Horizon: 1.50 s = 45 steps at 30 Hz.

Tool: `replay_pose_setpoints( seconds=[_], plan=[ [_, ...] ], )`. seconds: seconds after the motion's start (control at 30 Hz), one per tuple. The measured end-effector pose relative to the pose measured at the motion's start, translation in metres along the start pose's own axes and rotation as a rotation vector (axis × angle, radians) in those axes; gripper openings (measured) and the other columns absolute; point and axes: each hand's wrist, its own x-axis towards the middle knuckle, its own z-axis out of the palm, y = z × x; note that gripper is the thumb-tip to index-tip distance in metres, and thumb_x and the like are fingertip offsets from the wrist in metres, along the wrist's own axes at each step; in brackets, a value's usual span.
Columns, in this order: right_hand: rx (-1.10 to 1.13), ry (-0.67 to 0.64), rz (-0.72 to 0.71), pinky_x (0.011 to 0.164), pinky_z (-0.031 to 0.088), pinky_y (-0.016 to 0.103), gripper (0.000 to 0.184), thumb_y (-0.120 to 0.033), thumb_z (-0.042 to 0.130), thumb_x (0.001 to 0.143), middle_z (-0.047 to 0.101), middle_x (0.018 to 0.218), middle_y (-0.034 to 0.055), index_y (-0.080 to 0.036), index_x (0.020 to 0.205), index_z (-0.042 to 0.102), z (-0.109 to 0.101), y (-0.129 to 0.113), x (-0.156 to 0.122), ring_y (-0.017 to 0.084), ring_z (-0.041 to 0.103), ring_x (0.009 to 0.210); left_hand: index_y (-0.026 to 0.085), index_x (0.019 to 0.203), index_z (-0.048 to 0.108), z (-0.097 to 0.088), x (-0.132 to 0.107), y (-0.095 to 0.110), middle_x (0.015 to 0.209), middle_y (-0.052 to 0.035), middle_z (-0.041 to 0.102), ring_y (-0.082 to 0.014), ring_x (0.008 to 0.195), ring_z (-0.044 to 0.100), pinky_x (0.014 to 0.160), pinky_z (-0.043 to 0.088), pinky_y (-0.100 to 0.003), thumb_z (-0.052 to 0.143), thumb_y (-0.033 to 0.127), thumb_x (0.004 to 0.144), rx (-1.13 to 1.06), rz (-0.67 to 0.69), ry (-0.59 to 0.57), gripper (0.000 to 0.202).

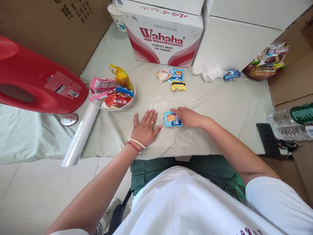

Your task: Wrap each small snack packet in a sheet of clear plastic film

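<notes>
A sheet of clear plastic wrap [178, 135] lies flat on the pale green table cloth in front of me. My left hand [146, 128] rests palm down on its left edge, fingers spread. A small blue snack packet [171, 118] lies on the wrap. My right hand [187, 116] lies over the packet's right side, fingers stretched out and touching it.
A roll of plastic wrap [80, 135] lies at the left table edge. A clear bowl [112, 94] holds several snack packets. Three small packets [174, 79] lie before the Wahaha box [162, 32]. A red jug [36, 81] is left; bottles [293, 122] and a phone [267, 138] right.
</notes>
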Motion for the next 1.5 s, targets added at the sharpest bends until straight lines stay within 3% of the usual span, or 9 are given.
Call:
replay_pose_setpoints(
  seconds=[0.17, 0.27, 0.43, 0.57, 0.73, 0.9, 1.17, 1.33, 1.5],
  plan=[
    [-0.166, 0.050, 0.059, 0.100, 0.050, 0.056, 0.065, -0.010, 0.045, 0.094, 0.053, 0.152, 0.0202, -0.018, 0.159, 0.046, -0.001, -0.014, -0.005, 0.043, 0.050, 0.132, 0.015, 0.167, 0.028, 0.000, -0.001, -0.001, 0.172, -0.0186, 0.029, -0.0307, 0.160, 0.032, 0.129, -0.001, -0.067, 0.028, 0.052, 0.108, -0.006, 0.001, 0.007, 0.069],
    [-0.063, 0.220, 0.073, 0.106, 0.050, 0.058, 0.053, -0.016, 0.042, 0.099, 0.046, 0.160, 0.0190, -0.017, 0.150, 0.055, 0.003, -0.012, -0.017, 0.041, 0.047, 0.139, 0.015, 0.168, 0.024, -0.001, -0.001, -0.002, 0.174, -0.0199, 0.022, -0.0304, 0.160, 0.032, 0.129, 0.003, -0.065, 0.026, 0.050, 0.108, -0.026, -0.023, 0.004, 0.069],
    [0.255, 0.503, -0.073, 0.107, 0.055, 0.050, 0.039, -0.040, 0.045, 0.107, 0.064, 0.134, 0.0134, -0.029, 0.141, 0.062, 0.027, -0.001, -0.077, 0.030, 0.060, 0.127, 0.016, 0.168, 0.023, -0.010, -0.005, -0.015, 0.177, -0.0179, 0.015, -0.0294, 0.164, 0.022, 0.130, 0.017, -0.060, 0.031, 0.044, 0.106, -0.154, -0.048, 0.046, 0.069],
    [0.307, 0.416, -0.142, 0.106, 0.056, 0.058, 0.050, -0.048, 0.066, 0.098, 0.063, 0.140, 0.0123, -0.037, 0.146, 0.058, 0.071, 0.006, -0.124, 0.034, 0.060, 0.128, 0.023, 0.162, 0.037, -0.025, -0.024, -0.037, 0.175, -0.0109, 0.029, -0.0266, 0.162, 0.027, 0.132, 0.020, -0.054, 0.044, 0.025, 0.091, -0.200, 0.136, 0.003, 0.072],
    [0.346, 0.552, -0.063, 0.100, 0.058, 0.061, 0.029, -0.035, 0.051, 0.105, 0.070, 0.128, 0.0116, -0.036, 0.126, 0.071, 0.107, 0.010, -0.131, 0.032, 0.066, 0.119, 0.023, 0.150, 0.051, -0.032, -0.040, -0.051, 0.162, -0.0120, 0.051, -0.0247, 0.150, 0.049, 0.133, 0.014, -0.054, 0.046, 0.025, 0.088, -0.225, 0.318, -0.208, 0.063],
    [0.482, 0.544, -0.031, 0.093, 0.060, 0.050, 0.029, -0.040, 0.048, 0.106, 0.076, 0.111, 0.0077, -0.035, 0.115, 0.075, 0.075, 0.013, -0.117, 0.027, 0.071, 0.104, 0.023, 0.147, 0.055, -0.029, -0.031, -0.046, 0.164, -0.0153, 0.049, -0.0309, 0.150, 0.048, 0.132, 0.013, -0.056, 0.058, 0.051, 0.089, -0.170, 0.285, -0.230, 0.064],
    [0.640, 0.474, 0.138, 0.070, 0.048, 0.029, 0.033, -0.045, 0.059, 0.095, 0.071, 0.089, 0.0036, -0.020, 0.106, 0.077, 0.007, 0.030, -0.078, 0.017, 0.061, 0.075, 0.023, 0.144, 0.056, -0.034, -0.019, -0.052, 0.162, -0.0127, 0.050, -0.0306, 0.147, 0.049, 0.129, 0.017, -0.055, 0.055, 0.036, 0.084, -0.205, 0.352, -0.254, 0.061],
    [0.842, 0.382, 0.249, 0.056, 0.032, 0.025, 0.042, -0.055, 0.066, 0.085, 0.057, 0.069, -0.0025, -0.016, 0.097, 0.075, 0.005, 0.038, -0.058, 0.012, 0.042, 0.060, 0.024, 0.102, 0.073, -0.022, -0.003, -0.038, 0.119, -0.0103, 0.076, -0.0293, 0.113, 0.065, 0.105, 0.042, -0.050, 0.051, 0.049, 0.098, -0.238, 0.216, -0.030, 0.033],
    [0.834, 0.307, 0.382, 0.057, 0.033, 0.026, 0.039, -0.053, 0.060, 0.088, 0.056, 0.069, -0.0021, -0.017, 0.096, 0.072, 0.009, 0.050, -0.050, 0.012, 0.043, 0.058, 0.024, 0.062, 0.048, -0.011, 0.029, -0.029, 0.069, -0.0081, 0.062, -0.0282, 0.084, 0.060, 0.081, 0.045, -0.044, 0.046, 0.043, 0.099, -0.238, -0.232, 0.203, 0.042]
  ],
)
